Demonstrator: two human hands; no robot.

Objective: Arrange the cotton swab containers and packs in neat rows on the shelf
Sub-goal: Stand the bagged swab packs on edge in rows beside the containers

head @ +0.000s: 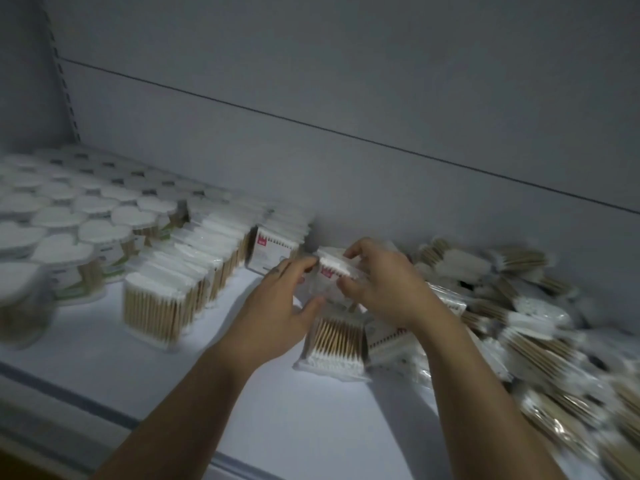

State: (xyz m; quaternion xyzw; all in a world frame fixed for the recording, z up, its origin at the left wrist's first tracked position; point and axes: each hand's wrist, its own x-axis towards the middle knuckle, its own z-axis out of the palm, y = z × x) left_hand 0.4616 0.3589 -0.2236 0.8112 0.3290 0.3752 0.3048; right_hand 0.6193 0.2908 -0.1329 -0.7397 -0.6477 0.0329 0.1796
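Head view: hands [277, 308] [384, 282] pinch 1 swab pack [334, 270] between row end [273, 249] and pile [519, 306].

A pale grey back panel [346, 64] fills the upper half of the view, plain and dimly lit. A thin dark seam [311, 125] crosses it, slanting down from the upper left to the right edge. Along the panel's left edge runs a slotted upright [64, 81], its row of small dark slots blurred. In the bottom left corner a brown patch [17, 471] shows, possibly floor.
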